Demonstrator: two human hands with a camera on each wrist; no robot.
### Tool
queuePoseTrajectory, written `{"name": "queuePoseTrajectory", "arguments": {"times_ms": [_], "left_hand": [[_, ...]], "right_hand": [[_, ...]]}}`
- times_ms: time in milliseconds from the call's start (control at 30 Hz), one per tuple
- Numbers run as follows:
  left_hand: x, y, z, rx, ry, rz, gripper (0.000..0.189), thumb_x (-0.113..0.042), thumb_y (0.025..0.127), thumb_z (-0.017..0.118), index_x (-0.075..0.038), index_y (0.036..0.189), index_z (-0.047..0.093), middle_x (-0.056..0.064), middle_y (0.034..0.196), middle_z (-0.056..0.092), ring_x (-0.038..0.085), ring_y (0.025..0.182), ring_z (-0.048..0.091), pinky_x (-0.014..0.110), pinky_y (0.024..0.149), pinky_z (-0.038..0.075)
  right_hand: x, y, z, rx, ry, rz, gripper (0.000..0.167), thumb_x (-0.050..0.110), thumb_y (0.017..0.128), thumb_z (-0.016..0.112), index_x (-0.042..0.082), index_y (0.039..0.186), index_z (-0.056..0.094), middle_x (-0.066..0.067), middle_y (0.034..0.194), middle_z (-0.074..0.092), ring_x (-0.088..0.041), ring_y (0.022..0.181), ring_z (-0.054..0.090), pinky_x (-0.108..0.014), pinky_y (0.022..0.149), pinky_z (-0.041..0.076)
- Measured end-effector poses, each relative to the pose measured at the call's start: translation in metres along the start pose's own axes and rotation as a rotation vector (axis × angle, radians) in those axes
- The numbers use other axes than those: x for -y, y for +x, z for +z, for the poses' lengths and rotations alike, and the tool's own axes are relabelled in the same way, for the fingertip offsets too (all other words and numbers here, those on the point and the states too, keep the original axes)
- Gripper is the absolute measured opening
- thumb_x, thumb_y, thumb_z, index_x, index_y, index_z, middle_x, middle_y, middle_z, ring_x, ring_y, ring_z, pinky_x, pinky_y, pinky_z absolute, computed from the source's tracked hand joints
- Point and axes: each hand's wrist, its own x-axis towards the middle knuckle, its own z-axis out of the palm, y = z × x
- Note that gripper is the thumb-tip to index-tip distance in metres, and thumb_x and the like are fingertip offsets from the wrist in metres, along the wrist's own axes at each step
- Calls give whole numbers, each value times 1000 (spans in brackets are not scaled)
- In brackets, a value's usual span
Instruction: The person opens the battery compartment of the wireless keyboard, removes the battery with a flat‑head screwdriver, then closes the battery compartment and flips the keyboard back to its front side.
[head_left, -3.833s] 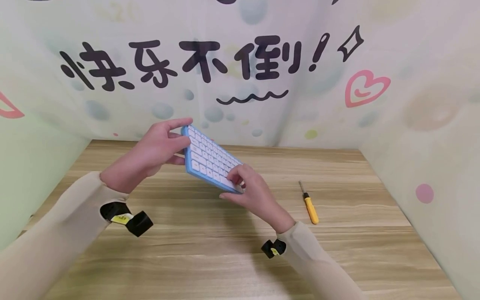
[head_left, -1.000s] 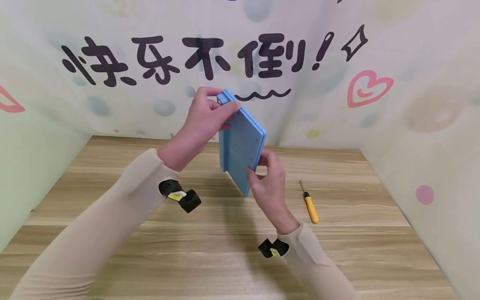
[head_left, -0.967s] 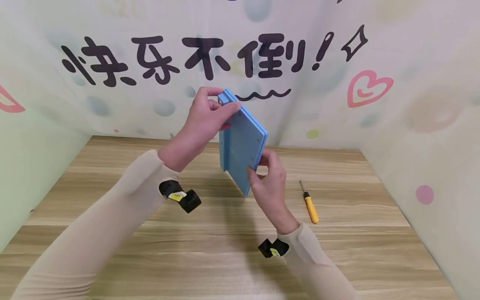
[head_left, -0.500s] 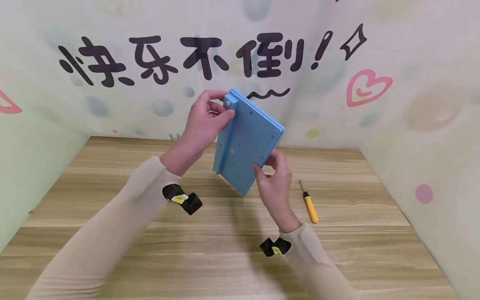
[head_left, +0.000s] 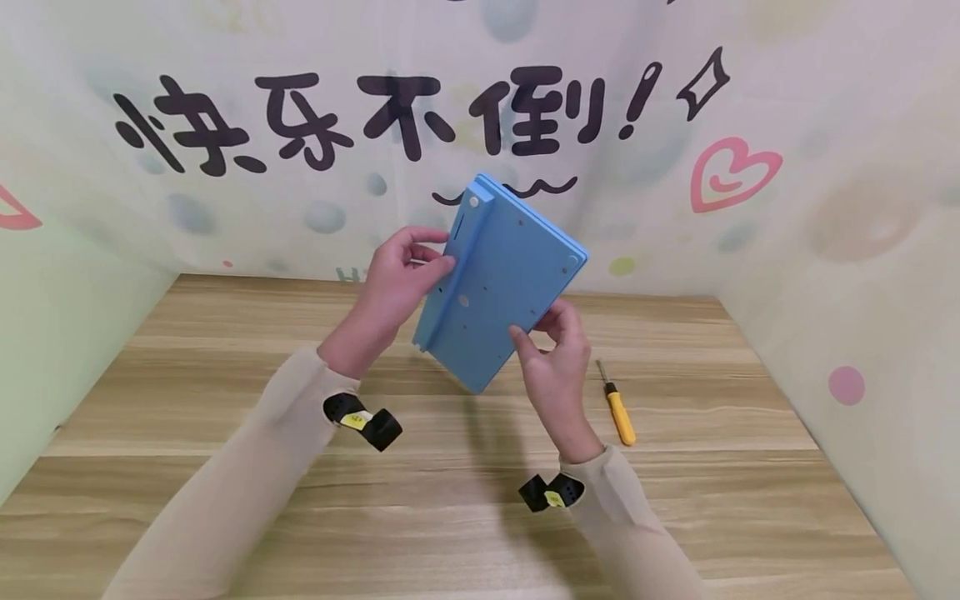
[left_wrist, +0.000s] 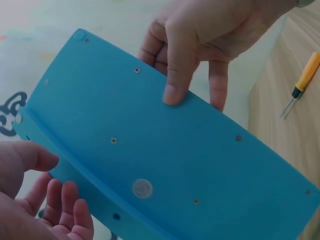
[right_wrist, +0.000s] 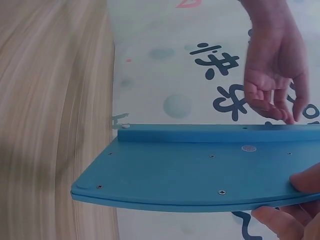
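A light-blue keyboard is held up on a slant above the table, its screw-dotted underside toward the head view. The keys are hidden behind it. My right hand grips its lower right edge, thumb on the underside and fingers behind; in the left wrist view the right hand shows the same pinch. At the thick ridge on the left is my left hand, with loosely curled fingers. In the right wrist view the left hand's fingertips end right at the ridge's edge; whether they touch it I cannot tell.
A yellow-handled screwdriver lies on the wood-grain table, right of my right hand. Behind the table hangs a printed backdrop with black lettering. Pale side walls stand at both sides.
The keyboard has turned from key side to underside, then swung round to show more of its back. My left hand has moved down from its top corner along the ridge. My right hand keeps its grip.
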Motion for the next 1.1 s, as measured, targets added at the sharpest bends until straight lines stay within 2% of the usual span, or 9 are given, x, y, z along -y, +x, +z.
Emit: {"name": "queuePoseTrajectory", "arguments": {"times_ms": [133, 233, 367, 467, 600, 733, 833, 967, 1100], "left_hand": [[17, -3, -3, 0, -23, -51, 32, -11, 91, 56, -3, 121, 51, 10, 96, 50, 24, 88, 51, 39, 82, 46], [31, -5, -5, -3, -27, -67, 31, -10, 90, 57, -1, 119, 53, 8, 93, 51, 22, 86, 51, 39, 79, 46], [49, -7, -5, -11, -38, -76, 28, -7, 89, 57, 1, 116, 55, 5, 92, 52, 17, 80, 50, 35, 73, 45], [63, -9, -6, -21, -46, -106, 29, -6, 89, 56, 3, 116, 54, 4, 92, 52, 13, 78, 49, 30, 70, 45], [79, -11, -6, -50, -58, -180, 30, -7, 89, 56, 3, 117, 54, 5, 91, 52, 12, 79, 49, 26, 68, 44], [94, -12, -5, -92, -91, -246, 29, -5, 88, 56, 3, 116, 54, 4, 89, 54, 12, 78, 51, 23, 66, 44], [105, -14, -3, -129, -137, -278, 30, -2, 87, 56, 5, 115, 53, 3, 86, 55, 10, 74, 53, 21, 64, 44], [117, -18, 0, -173, -206, -299, 30, 1, 85, 56, 6, 115, 52, 2, 81, 55, 8, 70, 54, 22, 63, 45], [126, -20, 4, -201, -247, -289, 31, 3, 84, 56, 7, 114, 51, 3, 82, 56, 6, 69, 53, 23, 66, 47]], "right_hand": [[1, 0, -1, 1, 17, 22, 31, -9, 76, 67, -7, 104, 53, -17, 90, 58, -24, 81, 59, -33, 62, 52], [12, 0, -1, -4, 12, 29, 30, -12, 76, 65, -10, 103, 51, -21, 90, 57, -28, 82, 58, -35, 66, 51], [28, 1, -1, -11, 25, 29, 30, -15, 76, 63, -14, 103, 50, -24, 91, 56, -32, 81, 57, -38, 72, 49], [29, 3, -1, -15, 45, 22, 30, -15, 77, 62, -15, 104, 49, -25, 91, 56, -33, 81, 56, -40, 76, 47], [18, 6, 0, -22, 63, 18, 30, -14, 77, 63, -13, 104, 49, -23, 91, 57, -31, 81, 56, -40, 76, 46], [3, 8, 0, -31, 78, 27, 31, -9, 78, 65, -10, 105, 50, -19, 91, 58, -24, 81, 57, -34, 74, 47], [2, 9, 0, -38, 87, 20, 31, -7, 79, 66, -8, 105, 50, -16, 92, 58, -21, 81, 57, -30, 70, 49], [1, 12, 1, -44, 111, 17, 30, -6, 79, 66, -8, 105, 50, -14, 91, 57, -19, 80, 56, -28, 64, 52], [2, 13, 1, -50, 131, 34, 29, -6, 80, 65, -8, 104, 49, -14, 90, 56, -19, 80, 57, -29, 62, 52]]}}
